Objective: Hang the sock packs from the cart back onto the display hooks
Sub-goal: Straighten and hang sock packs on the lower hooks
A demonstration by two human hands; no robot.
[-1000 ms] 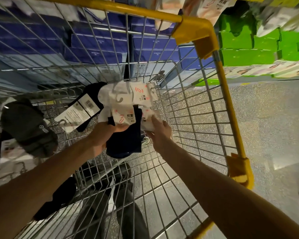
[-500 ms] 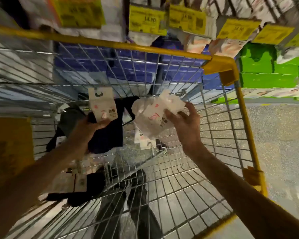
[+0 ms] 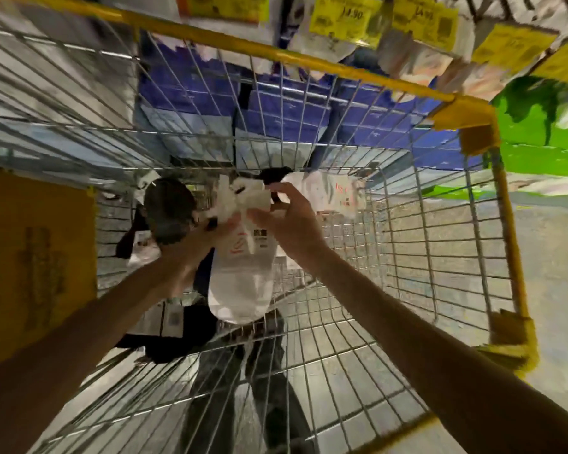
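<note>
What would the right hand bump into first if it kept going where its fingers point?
The right hand pinches the white sock pack, so that comes first; beyond it probably the dark sock pack, though depth is unclear.

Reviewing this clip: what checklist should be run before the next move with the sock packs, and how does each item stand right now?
1. Right hand pinches white sock pack by its header: ok.
2. Left hand grip secure: cannot tell, blurred.
3. Header's hanging hole free: cannot tell.
4. Display hook in sight: cannot tell; only yellow price tags show.
5. Pack hangs clear of cart floor: ok.
</note>
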